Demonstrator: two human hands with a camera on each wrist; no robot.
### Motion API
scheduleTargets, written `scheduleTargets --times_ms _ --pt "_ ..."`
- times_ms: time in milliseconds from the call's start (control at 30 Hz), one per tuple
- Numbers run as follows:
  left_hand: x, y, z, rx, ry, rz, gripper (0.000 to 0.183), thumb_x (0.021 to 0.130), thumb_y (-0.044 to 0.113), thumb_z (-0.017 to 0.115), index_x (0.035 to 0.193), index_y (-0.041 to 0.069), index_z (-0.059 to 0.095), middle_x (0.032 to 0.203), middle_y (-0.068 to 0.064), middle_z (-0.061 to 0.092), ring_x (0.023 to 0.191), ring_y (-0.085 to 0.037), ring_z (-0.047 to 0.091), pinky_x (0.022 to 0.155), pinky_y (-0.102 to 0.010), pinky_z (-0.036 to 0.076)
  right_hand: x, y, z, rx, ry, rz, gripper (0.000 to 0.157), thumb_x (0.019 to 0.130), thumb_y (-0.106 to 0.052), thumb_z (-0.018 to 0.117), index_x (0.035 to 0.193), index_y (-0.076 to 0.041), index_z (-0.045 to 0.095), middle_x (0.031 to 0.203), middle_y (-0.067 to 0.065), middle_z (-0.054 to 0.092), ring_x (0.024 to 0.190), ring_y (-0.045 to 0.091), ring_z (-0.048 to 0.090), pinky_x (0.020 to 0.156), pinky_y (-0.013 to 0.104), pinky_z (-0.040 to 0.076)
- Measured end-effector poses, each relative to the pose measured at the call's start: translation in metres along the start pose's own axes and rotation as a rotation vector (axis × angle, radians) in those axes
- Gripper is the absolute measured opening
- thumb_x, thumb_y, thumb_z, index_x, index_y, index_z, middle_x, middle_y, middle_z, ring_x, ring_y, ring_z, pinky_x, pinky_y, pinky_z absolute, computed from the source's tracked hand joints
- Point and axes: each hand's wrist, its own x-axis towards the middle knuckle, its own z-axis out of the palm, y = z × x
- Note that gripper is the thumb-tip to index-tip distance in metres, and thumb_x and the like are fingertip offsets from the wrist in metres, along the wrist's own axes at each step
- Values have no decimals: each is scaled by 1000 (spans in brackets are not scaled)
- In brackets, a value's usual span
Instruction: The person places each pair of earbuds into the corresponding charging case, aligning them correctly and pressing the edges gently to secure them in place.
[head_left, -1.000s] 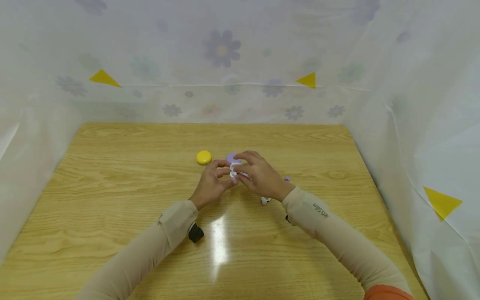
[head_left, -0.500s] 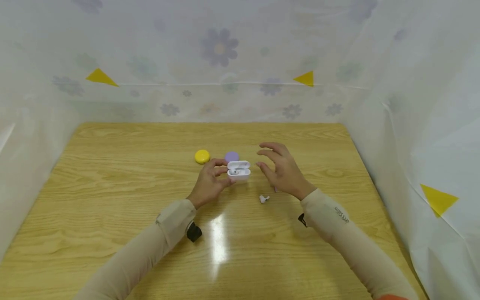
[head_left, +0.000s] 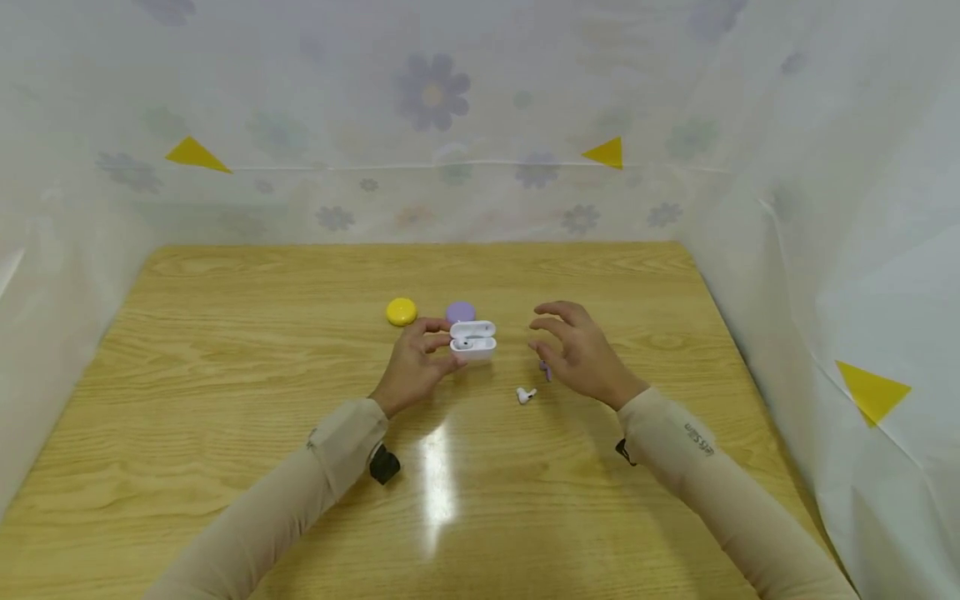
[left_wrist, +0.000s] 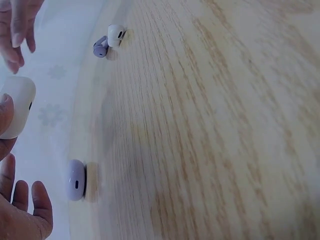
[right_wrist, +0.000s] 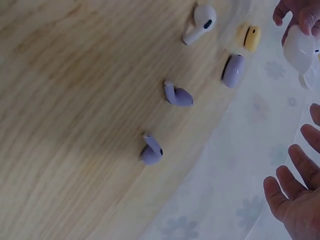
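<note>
My left hand (head_left: 412,362) holds a white earbud charging case (head_left: 474,352) by its left end, thumb in front and fingers behind. The case lid is raised, and a white earbud (head_left: 463,343) sits in the left slot. To the right, my right hand (head_left: 587,354) hovers with spread, gently bent fingers and nothing in them. One loose white earbud (head_left: 523,396) lies on the table below and left of that hand. Two purple earbuds (right_wrist: 180,96) lie nearby in the right wrist view; in the head view the right hand partly covers them.
Behind the white case stands a round-looking purple case (head_left: 461,311), with a yellow case (head_left: 401,312) to its left. Both rest on the wood-grain table (head_left: 262,350). Flower-patterned white sheeting (head_left: 480,108) closes off the back and sides.
My right hand has let go at the white case and moved away to the right, its fingers parting. The left hand keeps hold of the case, whose inside now shows.
</note>
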Motion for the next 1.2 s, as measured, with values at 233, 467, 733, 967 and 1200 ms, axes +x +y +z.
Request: scheduleTargets --times_ms 233,467,733,967,1200 --pt "0 -1 1 -61 -5 -25 26 80 6 75 103 -5 70 124 -14 52 123 -29 44 101 -53 45 -20 6 16 -19 -140 -46 25 81 -13 74 102 -1 67 122 20 60 119 38 53 95 57 46" --pt "0 -3 0 -20 1 6 25 80 7 75 102 -3 72 122 -14 53 121 -30 46 99 -53 46 -39 9 30 -95 -236 -109 25 80 -20 76 97 -5 65 116 18 62 112 36 58 93 57 48" --pt "-1 -4 1 7 -2 4 24 80 8 75 102 -2 72 122 -14 54 121 -30 46 98 -51 48 -47 11 44 -144 -206 -147 23 82 -23 74 94 -7 65 117 18 62 112 36 57 95 53 48" --pt "-1 -5 3 1 0 2 25 80 8 75 102 -1 72 122 -14 55 121 -30 46 98 -52 46 -46 11 50 -158 -190 -165 20 82 -21 74 93 -7 67 115 16 63 110 33 58 94 49 49" --pt "-2 -4 2 21 10 3 24 79 7 75 101 -2 72 121 -14 56 120 -29 46 96 -50 46 -46 8 54 -182 -187 -150 16 85 -20 71 92 -6 68 116 14 63 112 31 58 96 47 48"
